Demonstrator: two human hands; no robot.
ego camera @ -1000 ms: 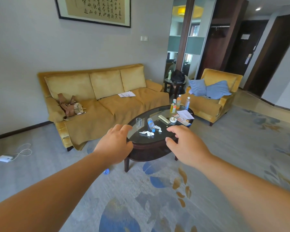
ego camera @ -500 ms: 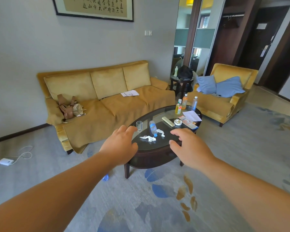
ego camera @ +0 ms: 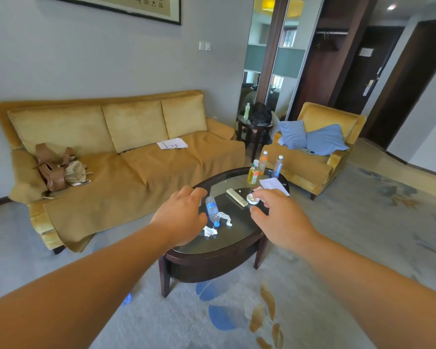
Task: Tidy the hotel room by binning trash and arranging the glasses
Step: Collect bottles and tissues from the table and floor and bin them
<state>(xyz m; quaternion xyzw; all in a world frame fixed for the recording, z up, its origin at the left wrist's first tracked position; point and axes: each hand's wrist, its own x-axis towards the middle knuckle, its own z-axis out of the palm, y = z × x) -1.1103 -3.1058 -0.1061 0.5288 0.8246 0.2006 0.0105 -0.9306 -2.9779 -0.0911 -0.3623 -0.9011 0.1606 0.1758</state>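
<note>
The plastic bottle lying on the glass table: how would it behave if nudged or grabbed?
The bottle lies on its side on the glass tabletop, so a nudge would probably roll or slide it. It looks thin plastic, likely light and squashy when gripped.

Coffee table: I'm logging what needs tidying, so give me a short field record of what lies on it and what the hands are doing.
table: dark oval coffee table, glass top
trash: water bottle lying on its side; crumpled tissues beside it
upright: three drink bottles at the far end
other: remote, white paper
left hand: open, holding nothing
right hand: open, holding nothing
</note>
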